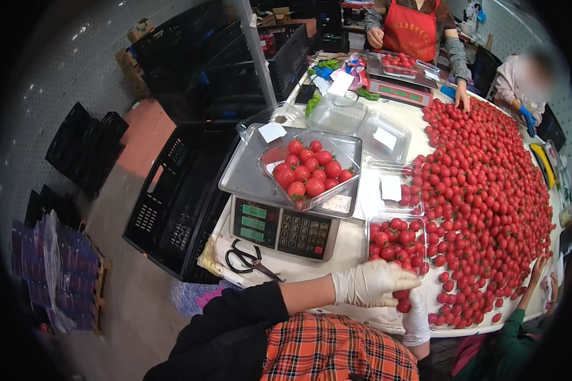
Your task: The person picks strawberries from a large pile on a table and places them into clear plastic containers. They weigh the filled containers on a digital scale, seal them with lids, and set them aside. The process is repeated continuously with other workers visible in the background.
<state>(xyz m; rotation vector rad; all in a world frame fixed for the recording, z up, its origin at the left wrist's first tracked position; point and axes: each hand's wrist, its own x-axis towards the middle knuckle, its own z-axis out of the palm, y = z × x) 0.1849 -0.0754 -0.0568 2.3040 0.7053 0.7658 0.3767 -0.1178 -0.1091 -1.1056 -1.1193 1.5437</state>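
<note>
My left hand (372, 285), in a white glove, reaches across the near edge of an open clear plastic tray of cherry tomatoes (394, 238). My right hand (415, 316), gloved too, is raised close against its fingertips. A few cherry tomatoes (402, 305) show between the two hands, against the right palm; the left fingers partly cover them. Whether the left hand grips any is hidden. Left of them, a digital price scale (286, 228) carries a filled clear plastic punnet (310, 174) on its metal pan (240, 166).
Loose cherry tomatoes (486, 205) spread over the table's right side. Black-handled scissors (250, 262) lie before the scale. Empty clear clamshells (338, 114) sit behind it. A black crate (171, 200) stands left. Co-workers' hands (462, 97) reach in around the table; a second scale (400, 88) stands far back.
</note>
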